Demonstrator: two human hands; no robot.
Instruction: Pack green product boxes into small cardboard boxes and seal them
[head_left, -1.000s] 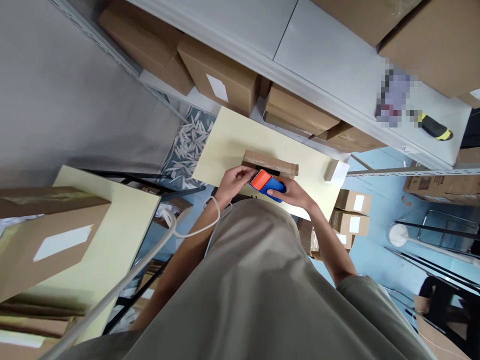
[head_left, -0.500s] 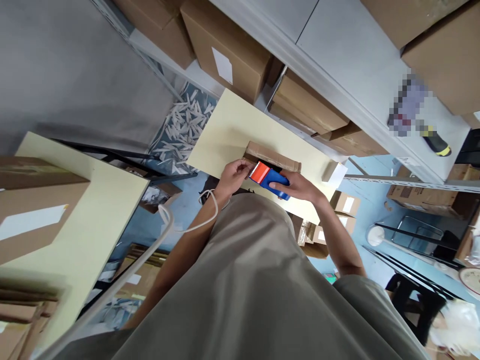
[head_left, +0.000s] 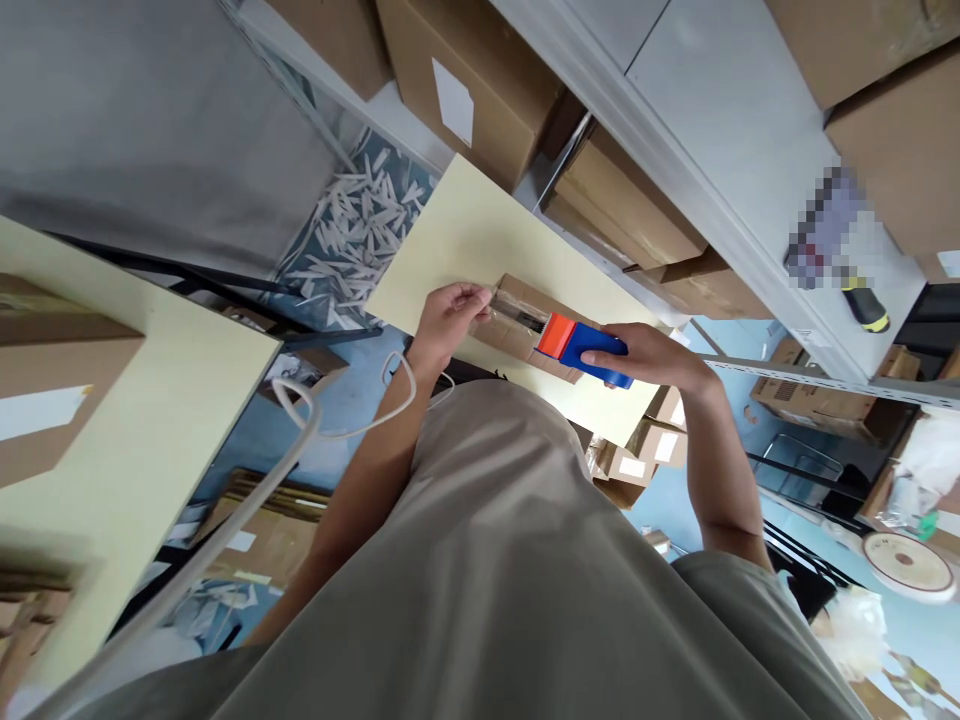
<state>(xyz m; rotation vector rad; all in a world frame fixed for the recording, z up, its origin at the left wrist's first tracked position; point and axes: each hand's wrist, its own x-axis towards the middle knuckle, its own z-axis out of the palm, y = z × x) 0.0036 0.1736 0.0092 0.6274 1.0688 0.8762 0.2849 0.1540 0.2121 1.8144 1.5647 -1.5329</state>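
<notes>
My right hand (head_left: 646, 357) is wrapped around the blue body of a tape dispenser (head_left: 600, 352), whose orange front points to the left. A strip of clear tape (head_left: 519, 311) runs from the dispenser toward my left hand (head_left: 452, 322). My left thumb and fingers are pinched together on the tape's free end. Beneath the tape lies a long, narrow cardboard box (head_left: 513, 338) on the pale yellow table (head_left: 442, 235). The dispenser covers the box's right end.
Large cardboard boxes (head_left: 480, 75) stand along the shelf behind the table. White scraps (head_left: 367, 225) lie piled at the far left. A white cable (head_left: 300, 440) passes beside my left arm. At the right, a yellow-and-black handle (head_left: 866, 305) rests on the grey shelf (head_left: 720, 130).
The dispenser has moved right in my right hand, away from my left hand. A length of tape now stretches between them above the box. The camera view has shifted slightly.
</notes>
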